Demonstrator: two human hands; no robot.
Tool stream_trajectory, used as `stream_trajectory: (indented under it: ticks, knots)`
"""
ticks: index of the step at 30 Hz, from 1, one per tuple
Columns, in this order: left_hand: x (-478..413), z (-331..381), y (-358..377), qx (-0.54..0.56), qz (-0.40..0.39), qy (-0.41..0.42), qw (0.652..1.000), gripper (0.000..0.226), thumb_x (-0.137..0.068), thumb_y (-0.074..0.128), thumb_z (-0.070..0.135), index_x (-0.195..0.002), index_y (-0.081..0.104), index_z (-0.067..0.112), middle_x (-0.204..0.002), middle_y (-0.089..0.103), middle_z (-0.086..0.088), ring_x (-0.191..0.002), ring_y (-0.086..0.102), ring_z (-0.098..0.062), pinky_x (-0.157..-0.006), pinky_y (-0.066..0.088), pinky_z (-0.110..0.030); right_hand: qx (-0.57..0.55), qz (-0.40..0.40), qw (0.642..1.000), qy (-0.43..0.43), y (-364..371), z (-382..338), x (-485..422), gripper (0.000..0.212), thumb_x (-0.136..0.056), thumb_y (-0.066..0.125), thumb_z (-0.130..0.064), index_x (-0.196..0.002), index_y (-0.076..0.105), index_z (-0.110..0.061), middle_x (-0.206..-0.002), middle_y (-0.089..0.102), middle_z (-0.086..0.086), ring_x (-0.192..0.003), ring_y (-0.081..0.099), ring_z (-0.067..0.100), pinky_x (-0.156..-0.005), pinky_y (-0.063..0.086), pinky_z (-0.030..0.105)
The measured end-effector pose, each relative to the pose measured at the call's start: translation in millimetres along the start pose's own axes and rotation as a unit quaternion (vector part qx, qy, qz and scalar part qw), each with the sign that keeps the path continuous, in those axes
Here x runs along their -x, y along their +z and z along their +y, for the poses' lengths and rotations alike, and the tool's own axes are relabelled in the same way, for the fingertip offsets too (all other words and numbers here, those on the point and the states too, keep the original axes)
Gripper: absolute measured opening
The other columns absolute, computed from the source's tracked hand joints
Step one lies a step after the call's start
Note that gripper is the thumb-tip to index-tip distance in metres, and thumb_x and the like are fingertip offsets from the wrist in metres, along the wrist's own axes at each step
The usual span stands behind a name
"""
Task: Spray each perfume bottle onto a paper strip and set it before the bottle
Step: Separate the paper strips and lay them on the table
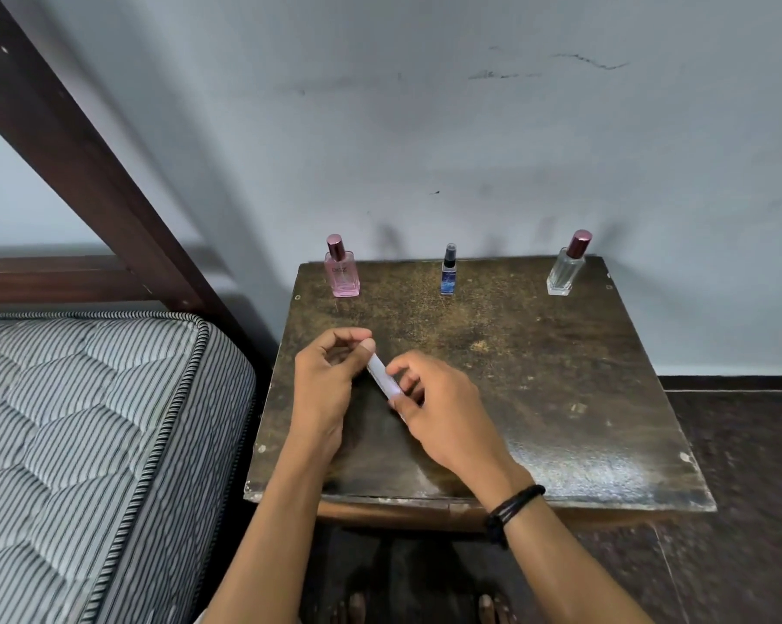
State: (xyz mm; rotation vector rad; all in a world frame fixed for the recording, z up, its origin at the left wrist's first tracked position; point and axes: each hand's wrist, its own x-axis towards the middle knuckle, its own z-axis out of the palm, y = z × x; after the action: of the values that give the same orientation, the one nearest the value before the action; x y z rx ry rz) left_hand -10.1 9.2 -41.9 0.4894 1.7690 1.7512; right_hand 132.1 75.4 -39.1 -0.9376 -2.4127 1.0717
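1. Right, there's the blue bottle [448, 274], small, dark-topped and upright, standing at the back of the worn brown table [560, 398]. I'll call everything from that.
2. Left of the blue bottle, along the same back edge and well apart from it, stands the pink bottle [342, 274], with its rosy cap on.
3. Right of the blue bottle, again well apart, stands the clear bottle [565, 274]. It is upright and wears a maroon cap.
4. Now the action: nearer the person than the blue bottle and a touch to its left, both hands meet over the table.
5. The paper strip [380, 373] is held between them. It is white and narrow and slants from upper left to lower right, above the tabletop. I can't tell from here whether it's one strip or several stacked.
6. The left hand [323, 389] has its fingers curled, with thumb and forefinger pinching the strip's far end, the end closer to the blue bottle.
7. The right hand [443, 407] is curled too, and its fingertips nip the near end of the strip. There's a black wristband [512, 511] on that wrist.
8. Just behind the blue bottle rises a scuffed pale wall [425, 128].
9. Far off to the left of the blue bottle, beside the table, lies a striped mattress [87, 421], with a dark wooden bed frame [87, 173] slanting above it.
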Motion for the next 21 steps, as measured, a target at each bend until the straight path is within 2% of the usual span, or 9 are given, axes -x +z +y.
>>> stream_trajectory:
  ticks: [2, 5, 6, 8, 9, 13, 16, 21]
  knots:
    - [1, 1, 0, 0.032, -0.011, -0.013, 0.999, 0.017, -0.088, 0.074, 0.004, -0.102, 0.073, 0.013, -0.095, 0.071, -0.005, -0.095, 0.066, -0.020, -0.103, 0.051, -0.051, -0.059, 0.008, 0.998, 0.036, -2, -1, -2, 0.026, -0.091, 0.076, -0.013, -0.107, 0.067, -0.032, -0.086, 0.066, -0.015, -0.076, 0.064, 0.002, -0.065, 0.049, 0.013]
    - [4, 7, 1, 0.088, -0.066, -0.064, 0.992, 0.032, -0.092, 0.068, 0.005, -0.123, 0.065, 0.014, -0.113, 0.068, -0.008, -0.106, 0.068, -0.021, -0.096, 0.057, -0.044, -0.147, 0.034, 0.985, 0.083, -5, 1, -7, 0.027, -0.089, 0.079, -0.013, -0.097, 0.068, -0.036, -0.082, 0.070, -0.012, -0.076, 0.066, 0.000, -0.067, 0.049, 0.011]
    - [4, 9, 1, 0.101, -0.091, -0.085, 0.987, 0.037, -0.093, 0.067, 0.004, -0.128, 0.061, 0.014, -0.116, 0.069, -0.008, -0.108, 0.068, -0.022, -0.093, 0.058, -0.042, -0.169, 0.042, 0.980, 0.093, -5, 3, -8, 0.028, -0.089, 0.079, -0.012, -0.094, 0.067, -0.037, -0.082, 0.072, -0.010, -0.075, 0.068, 0.002, -0.069, 0.051, 0.013]
    - [6, 13, 0, 0.112, -0.132, -0.114, 0.978, 0.045, -0.093, 0.065, 0.000, -0.133, 0.057, 0.016, -0.116, 0.071, -0.011, -0.107, 0.070, -0.024, -0.090, 0.058, -0.041, -0.218, 0.057, 0.968, 0.109, -5, 6, -11, 0.028, -0.088, 0.079, -0.009, -0.092, 0.069, -0.035, -0.081, 0.076, -0.006, -0.073, 0.072, 0.009, -0.071, 0.058, 0.029]
    - [7, 14, 0, 0.110, -0.145, -0.121, 0.976, 0.047, -0.092, 0.065, -0.002, -0.134, 0.056, 0.017, -0.114, 0.072, -0.013, -0.106, 0.071, -0.025, -0.090, 0.058, -0.042, -0.245, 0.060, 0.960, 0.117, -5, 7, -11, 0.026, -0.088, 0.078, -0.007, -0.093, 0.070, -0.031, -0.081, 0.077, -0.003, -0.071, 0.073, 0.012, -0.068, 0.059, 0.031]
    - [7, 14, -3, 0.073, -0.156, -0.124, 0.977, 0.052, -0.089, 0.068, -0.002, -0.135, 0.056, 0.020, -0.109, 0.075, -0.015, -0.102, 0.073, -0.027, -0.093, 0.057, -0.044, -0.321, 0.052, 0.935, 0.140, -7, 7, -10, 0.018, -0.089, 0.076, 0.000, -0.097, 0.072, -0.016, -0.078, 0.078, 0.003, -0.068, 0.073, 0.013, -0.062, 0.057, 0.022]
    - [7, 14, -4, 0.067, -0.144, -0.116, 0.980, 0.052, -0.086, 0.071, -0.003, -0.132, 0.059, 0.020, -0.099, 0.076, -0.012, -0.095, 0.073, -0.024, -0.092, 0.058, -0.041, -0.340, 0.040, 0.928, 0.146, -6, 6, -8, 0.016, -0.090, 0.076, 0.000, -0.097, 0.072, -0.013, -0.077, 0.078, 0.005, -0.069, 0.074, 0.014, -0.065, 0.058, 0.025]
    - [6, 16, -5, 0.049, -0.145, -0.114, 0.982, 0.046, -0.086, 0.069, -0.007, -0.125, 0.065, 0.018, -0.096, 0.074, -0.011, -0.092, 0.071, -0.023, -0.091, 0.057, -0.038, -0.337, 0.032, 0.929, 0.148, -6, 3, -6, 0.008, -0.090, 0.077, -0.003, -0.093, 0.075, -0.010, -0.076, 0.078, 0.006, -0.071, 0.074, 0.014, -0.065, 0.058, 0.024]
